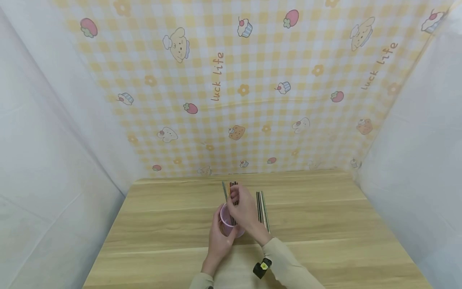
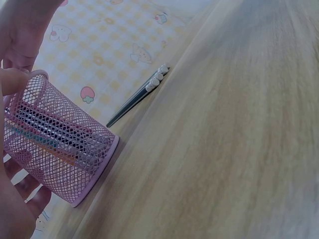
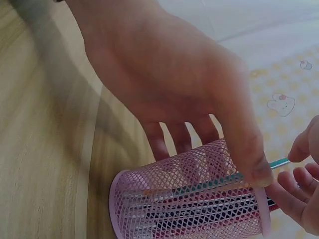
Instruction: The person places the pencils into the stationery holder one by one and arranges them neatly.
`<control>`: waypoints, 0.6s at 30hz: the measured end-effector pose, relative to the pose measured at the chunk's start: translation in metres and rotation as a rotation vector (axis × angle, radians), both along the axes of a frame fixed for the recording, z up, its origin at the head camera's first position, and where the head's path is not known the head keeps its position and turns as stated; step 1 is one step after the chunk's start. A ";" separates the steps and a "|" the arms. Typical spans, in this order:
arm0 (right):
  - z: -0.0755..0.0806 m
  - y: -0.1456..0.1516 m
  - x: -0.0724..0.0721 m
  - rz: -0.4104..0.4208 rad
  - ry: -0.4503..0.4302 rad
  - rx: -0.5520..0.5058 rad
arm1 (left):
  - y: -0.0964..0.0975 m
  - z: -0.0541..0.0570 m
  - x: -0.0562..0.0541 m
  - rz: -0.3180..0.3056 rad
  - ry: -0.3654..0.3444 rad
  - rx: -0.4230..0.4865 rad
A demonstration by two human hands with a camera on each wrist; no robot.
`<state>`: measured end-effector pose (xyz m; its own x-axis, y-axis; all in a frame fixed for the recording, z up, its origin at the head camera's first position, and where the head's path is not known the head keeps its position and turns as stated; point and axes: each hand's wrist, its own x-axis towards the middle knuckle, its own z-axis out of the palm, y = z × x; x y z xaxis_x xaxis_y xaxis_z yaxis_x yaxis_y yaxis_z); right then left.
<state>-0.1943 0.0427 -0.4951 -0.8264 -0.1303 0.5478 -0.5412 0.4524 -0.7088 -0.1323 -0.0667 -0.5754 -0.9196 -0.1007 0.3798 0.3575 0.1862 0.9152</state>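
A pink mesh pen cup (image 2: 84,124) stands near the middle of the wooden table. My left hand (image 1: 219,242) grips its side, thumb near the rim and fingers round the wall. Through the mesh show several pencils, among them a teal pencil (image 3: 278,163) and dark striped ones, their tops standing out above the rim. Over the cup's mouth is my right hand (image 1: 246,208), its curled fingers round the upper part of the pencils. Which of them it pinches is partly hidden by the fingers. To the right, several dark pencils (image 1: 260,206) lie side by side, white-tipped in the left wrist view.
The wooden table (image 1: 162,224) reaches back to a yellow checked cloth (image 1: 252,108) with cartoon prints. White sheets (image 1: 54,140) hang at both sides. A black strap with a yellow piece (image 1: 264,265) sits at the right sleeve.
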 end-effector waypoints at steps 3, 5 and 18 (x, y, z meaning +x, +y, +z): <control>0.000 0.001 0.000 -0.006 -0.012 -0.015 | 0.000 0.001 0.000 0.001 -0.021 -0.013; 0.001 0.002 0.000 -0.007 -0.026 -0.033 | -0.001 0.000 0.000 0.007 -0.032 -0.028; -0.001 0.019 -0.006 -0.089 -0.119 -0.095 | 0.000 -0.001 -0.001 0.025 0.000 -0.043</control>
